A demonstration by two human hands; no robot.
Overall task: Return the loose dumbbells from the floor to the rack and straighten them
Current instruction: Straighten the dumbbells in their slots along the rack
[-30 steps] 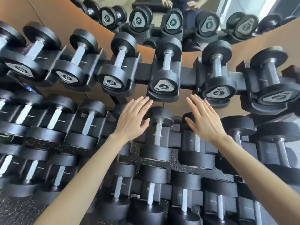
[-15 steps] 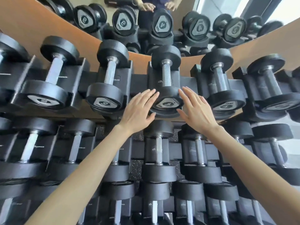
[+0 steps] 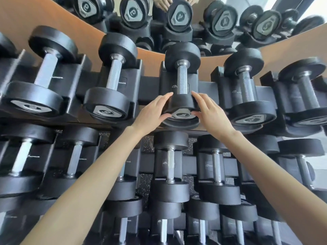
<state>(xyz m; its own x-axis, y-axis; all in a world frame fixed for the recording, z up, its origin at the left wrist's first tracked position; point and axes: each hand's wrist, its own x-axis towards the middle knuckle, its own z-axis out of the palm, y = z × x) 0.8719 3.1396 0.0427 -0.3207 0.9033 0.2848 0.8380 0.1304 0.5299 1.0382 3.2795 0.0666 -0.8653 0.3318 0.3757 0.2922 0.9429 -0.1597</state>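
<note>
A black dumbbell [image 3: 182, 80] with a steel handle and a silver plate marked 4 lies in the middle cradle of the top tier of the black rack [image 3: 150, 93]. My left hand [image 3: 153, 111] holds the left side of its near head, fingers along the rim and thumb on the face. On the right side of the same head rests my right hand [image 3: 210, 112], with its fingers curled onto the rim. Neighbouring dumbbells [image 3: 113, 80] sit in their own cradles on both sides.
Two lower tiers hold more black dumbbells [image 3: 170, 167] under my forearms. Behind the top tier an orange wall band [image 3: 152, 55] runs below a mirror [image 3: 178, 15] that reflects the plates and a person's hands. Speckled dark floor [image 3: 146, 145] shows between the cradles.
Both hands have moved forward and up from open air above the middle tier and closed onto the near head of the middle top-tier dumbbell. The view has come closer to the rack.
</note>
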